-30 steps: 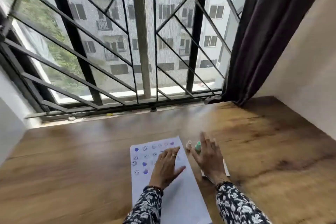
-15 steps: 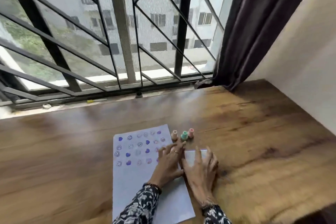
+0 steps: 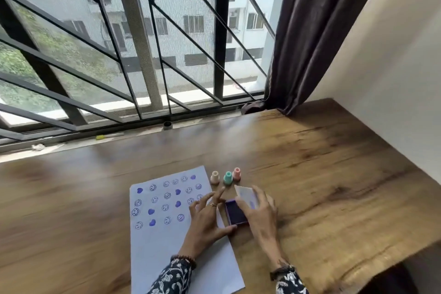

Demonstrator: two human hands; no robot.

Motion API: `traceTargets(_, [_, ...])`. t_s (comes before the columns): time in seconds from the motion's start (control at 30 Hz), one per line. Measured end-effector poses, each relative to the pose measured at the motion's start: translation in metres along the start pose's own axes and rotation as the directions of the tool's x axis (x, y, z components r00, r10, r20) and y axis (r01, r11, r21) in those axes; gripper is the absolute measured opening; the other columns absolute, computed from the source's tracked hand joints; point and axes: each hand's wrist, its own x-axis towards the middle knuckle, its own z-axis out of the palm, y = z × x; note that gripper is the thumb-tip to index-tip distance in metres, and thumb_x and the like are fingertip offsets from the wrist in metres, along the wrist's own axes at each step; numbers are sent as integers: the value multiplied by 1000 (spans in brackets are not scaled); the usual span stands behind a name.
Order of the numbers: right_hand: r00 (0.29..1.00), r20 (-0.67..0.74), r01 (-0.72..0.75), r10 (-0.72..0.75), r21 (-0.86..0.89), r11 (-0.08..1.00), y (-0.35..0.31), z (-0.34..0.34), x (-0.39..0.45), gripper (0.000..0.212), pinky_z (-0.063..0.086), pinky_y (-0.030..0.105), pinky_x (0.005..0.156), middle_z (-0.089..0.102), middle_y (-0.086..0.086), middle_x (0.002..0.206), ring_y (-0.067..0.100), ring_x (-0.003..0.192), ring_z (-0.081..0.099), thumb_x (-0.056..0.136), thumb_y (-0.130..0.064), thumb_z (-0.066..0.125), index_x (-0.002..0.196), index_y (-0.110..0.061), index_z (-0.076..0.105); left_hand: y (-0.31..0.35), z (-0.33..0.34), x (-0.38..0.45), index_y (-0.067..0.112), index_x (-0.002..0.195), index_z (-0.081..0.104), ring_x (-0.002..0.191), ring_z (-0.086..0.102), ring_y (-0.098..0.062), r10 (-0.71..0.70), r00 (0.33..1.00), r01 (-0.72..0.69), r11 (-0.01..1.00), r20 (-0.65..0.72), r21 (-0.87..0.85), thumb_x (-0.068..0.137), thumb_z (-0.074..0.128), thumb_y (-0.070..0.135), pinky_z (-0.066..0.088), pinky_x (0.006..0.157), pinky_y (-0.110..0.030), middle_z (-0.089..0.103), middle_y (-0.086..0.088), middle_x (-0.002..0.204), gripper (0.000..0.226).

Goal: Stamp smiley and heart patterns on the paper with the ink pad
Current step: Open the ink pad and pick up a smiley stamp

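A white paper lies on the wooden table, its upper part covered with several purple smileys and hearts. Just right of it sits the ink pad, open, its purple surface showing. My right hand holds the pad's white lid tilted up at its far side. My left hand rests fingers spread on the paper's right edge, thumb against the pad's near left corner. Three small stamps stand beyond the pad: beige, green, pink.
A barred window runs along the table's far edge, with a dark curtain at the right and a white wall beyond it. The table's right edge drops off near my right arm.
The closed ink pad has been opened: my right hand lifted its lid, exposing the purple pad. My left hand shifted to steady the pad. The camera tilted down and closer.
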Motion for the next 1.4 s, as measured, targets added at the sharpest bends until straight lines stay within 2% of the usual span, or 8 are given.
traceTargets(0.17, [966,75,-236,249,656,717,10,-33,37,24,47,36,75,60,8,106,23,95,55,83,-46,49,101,-33,58,-2,1,-1,34,140,16,122,24,2,2,1000,-2,999,3,33,64,65,63,12,89,-26,58,16,121,95])
traceTargets(0.33, [915,18,-288,403,728,622,33,-37,60,25,53,25,46,65,8,77,17,57,67,90,-33,48,94,-12,61,-3,2,0,37,139,17,121,24,3,-2,1000,1,999,15,46,65,65,63,12,91,-25,56,14,125,92])
traceTargets(0.53, [948,-180,-158,264,454,877,35,-36,89,19,49,19,38,59,7,67,18,55,52,89,-17,54,80,-7,68,-3,4,0,31,137,30,121,24,0,21,1000,-23,994,19,108,68,61,64,11,92,-26,49,7,131,83])
traceTargets(0.67, [955,-246,-114,164,208,972,37,-35,100,20,50,33,72,70,16,91,31,83,63,84,-17,60,99,-7,68,-2,4,0,26,133,41,121,24,-6,37,999,-39,985,19,167,71,56,66,10,96,-32,49,5,132,76])
traceTargets(0.8, [961,-253,-95,109,67,993,35,-32,99,14,48,36,74,69,16,97,33,88,61,82,-17,62,92,-10,68,1,2,0,27,133,40,125,28,-9,18,999,-25,980,39,195,73,60,61,7,99,-31,45,7,133,72])
traceTargets(0.97, [953,-289,66,-88,-87,994,14,-24,81,16,41,27,69,58,13,106,30,89,60,86,-13,60,100,-10,66,3,-1,0,28,133,37,127,30,-9,13,998,-27,977,69,212,73,53,66,4,97,-26,43,9,132,72])
traceTargets(1.1, [895,-29,418,-445,-294,859,-19,5,64,20,50,31,68,63,5,104,23,87,64,91,-25,55,104,-14,64,4,-1,0,27,133,37,127,30,-10,11,997,-26,977,72,210,74,55,63,3,98,-26,42,8,133,71])
traceTargets(1.4, [881,161,453,-446,-562,692,-37,38,56,17,51,30,71,55,6,106,23,94,60,92,-25,52,104,-14,58,3,0,0,27,133,35,127,28,-11,14,996,-33,979,91,202,74,52,68,2,99,-28,41,7,134,74])
